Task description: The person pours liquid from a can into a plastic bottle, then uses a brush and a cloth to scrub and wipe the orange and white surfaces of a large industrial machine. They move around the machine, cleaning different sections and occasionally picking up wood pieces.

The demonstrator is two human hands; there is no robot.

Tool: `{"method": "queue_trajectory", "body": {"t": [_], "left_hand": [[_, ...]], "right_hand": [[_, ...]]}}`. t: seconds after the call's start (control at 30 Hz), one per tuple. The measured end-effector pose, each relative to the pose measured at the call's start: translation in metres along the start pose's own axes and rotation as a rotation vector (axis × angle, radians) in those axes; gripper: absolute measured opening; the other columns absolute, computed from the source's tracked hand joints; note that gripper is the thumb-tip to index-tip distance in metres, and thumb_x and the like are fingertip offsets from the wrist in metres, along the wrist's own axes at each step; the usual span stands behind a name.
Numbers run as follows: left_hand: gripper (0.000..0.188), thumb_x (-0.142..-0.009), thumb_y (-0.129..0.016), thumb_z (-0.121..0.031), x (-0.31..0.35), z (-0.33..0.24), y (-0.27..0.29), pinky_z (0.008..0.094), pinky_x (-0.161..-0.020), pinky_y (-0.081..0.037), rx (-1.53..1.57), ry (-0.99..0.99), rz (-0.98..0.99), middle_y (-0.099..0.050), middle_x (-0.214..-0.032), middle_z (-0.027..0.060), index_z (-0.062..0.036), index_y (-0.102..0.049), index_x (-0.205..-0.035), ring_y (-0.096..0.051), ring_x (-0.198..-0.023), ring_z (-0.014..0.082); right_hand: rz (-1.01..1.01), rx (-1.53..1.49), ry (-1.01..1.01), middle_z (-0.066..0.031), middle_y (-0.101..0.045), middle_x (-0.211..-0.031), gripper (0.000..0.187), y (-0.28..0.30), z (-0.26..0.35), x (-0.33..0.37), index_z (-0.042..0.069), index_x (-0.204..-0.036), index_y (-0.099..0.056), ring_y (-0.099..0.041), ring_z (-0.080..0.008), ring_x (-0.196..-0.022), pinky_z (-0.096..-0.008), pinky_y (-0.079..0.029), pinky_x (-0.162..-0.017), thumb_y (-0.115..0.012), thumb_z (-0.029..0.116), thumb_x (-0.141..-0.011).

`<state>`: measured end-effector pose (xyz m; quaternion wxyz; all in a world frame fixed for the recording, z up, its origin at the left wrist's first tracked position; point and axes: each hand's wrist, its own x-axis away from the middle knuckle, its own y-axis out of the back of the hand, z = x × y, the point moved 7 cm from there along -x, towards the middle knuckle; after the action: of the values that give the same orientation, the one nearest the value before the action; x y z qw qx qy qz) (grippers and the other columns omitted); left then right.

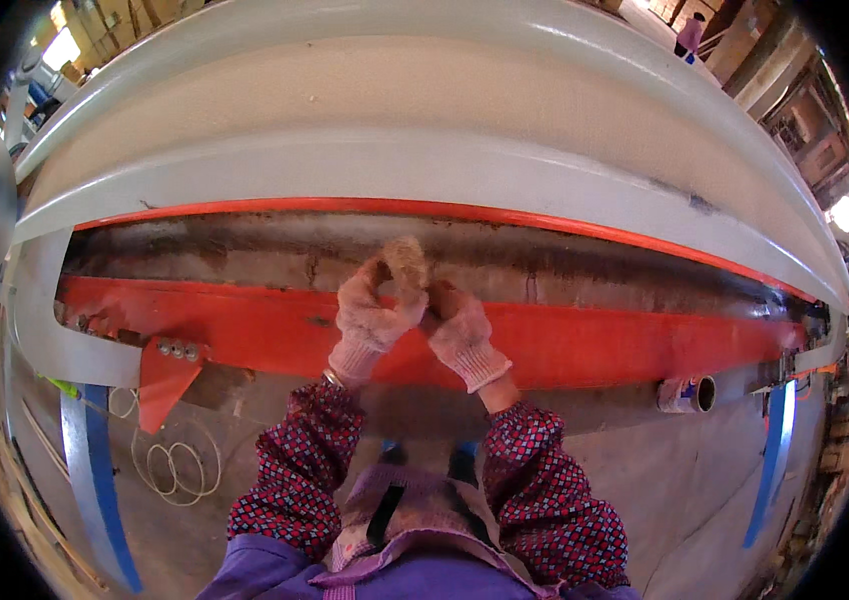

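- The left hand (pixel 373 318), in a pale knitted glove, is raised ahead of the body, with its fingers bent toward the thumb and a gap left between them.
- A tan fuzzy pad (pixel 405 262) is gripped by the left hand; it is held upward above the red beam (pixel 585 345), in front of the brown metal recess (pixel 585 283).
- The right hand (pixel 465 335), gloved likewise, is brought in just beside the left, with its fingers curled inward; whether anything is gripped by it cannot be made out.
- Both forearms are angled inward from the lower edge and are covered by patterned sleeves (pixel 555 490); a band (pixel 333 378) is partly shown at the left wrist.
- The pad's lower end is hidden by the left glove, and a small dark patch between the hands is too unclear to be identified.
- The feet are mostly hidden below the apron (pixel 415 500).
- The contents of the can (pixel 690 394) at the right cannot be seen.
- The pale panel (pixel 425 90) is cut off at the top.
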<state>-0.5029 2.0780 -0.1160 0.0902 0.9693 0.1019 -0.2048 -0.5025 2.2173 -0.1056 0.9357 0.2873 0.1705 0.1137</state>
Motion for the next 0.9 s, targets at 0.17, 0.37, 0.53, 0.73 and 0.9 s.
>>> {"method": "queue_trajectory", "body": {"t": [0.17,0.37,0.53,0.73,0.9], "left_hand": [[0.052,-0.07,-0.078,-0.013,-0.011,-0.041,-0.003,0.028,-0.087,-0.05,-0.067,-0.095,0.102,-0.069,-0.107,0.0091,0.0038,-0.061,-0.117,-0.065,-0.097,0.0143],[0.052,-0.07,-0.077,-0.012,-0.006,-0.038,-0.017,0.0262,-0.084,-0.052,-0.109,-0.18,0.11,-0.07,-0.105,0.0094,0.004,-0.061,-0.117,-0.067,-0.094,0.0133],[0.053,-0.07,-0.077,-0.012,-0.001,-0.036,-0.021,0.0261,-0.083,-0.052,-0.12,-0.092,0.139,-0.07,-0.105,0.0098,0.0039,-0.061,-0.118,-0.067,-0.093,0.0137],[0.049,-0.072,-0.074,-0.008,0.013,-0.016,-0.027,0.0267,-0.082,-0.052,0.067,0.169,0.103,-0.07,-0.106,0.0107,0.0036,-0.062,-0.117,-0.065,-0.095,0.0131],[0.049,-0.073,-0.073,-0.012,0.008,-0.033,-0.023,0.0288,-0.086,-0.05,0.201,0.085,0.142,-0.069,-0.103,0.0085,0.0038,-0.061,-0.117,-0.063,-0.095,0.0129]], "right_hand": [[-0.075,-0.415,-0.017,-0.017,-0.066,-0.096,0.02,-0.015,-0.03,0.01,0.003,-0.098,-0.066,-0.063,-0.0353,-0.091,-0.0395,-0.052,-0.076,-0.065,0.008,-0.078],[-0.124,-0.405,0.098,-0.0163,-0.066,-0.096,0.02,-0.006,-0.033,0.017,0.004,-0.099,-0.066,-0.063,-0.0334,-0.09,-0.0366,-0.052,-0.074,-0.063,0.008,-0.08],[-0.088,-0.478,-0.056,-0.0158,-0.066,-0.098,0.023,-0.008,-0.039,0.023,0.005,-0.103,-0.065,-0.063,-0.0335,-0.09,-0.0362,-0.052,-0.073,-0.063,0.009,-0.081],[-0.231,0.009,0.158,-0.0135,-0.066,-0.086,0.021,-0.005,-0.019,0.036,0.005,-0.101,-0.064,-0.064,-0.0328,-0.079,-0.0383,-0.052,-0.066,-0.067,0.011,-0.081],[-0.097,0.16,0.19,-0.0144,-0.066,-0.085,0.019,0.004,-0.014,0.032,0.006,-0.097,-0.065,-0.064,-0.0343,-0.074,-0.0399,-0.052,-0.061,-0.068,0.01,-0.079]]}}
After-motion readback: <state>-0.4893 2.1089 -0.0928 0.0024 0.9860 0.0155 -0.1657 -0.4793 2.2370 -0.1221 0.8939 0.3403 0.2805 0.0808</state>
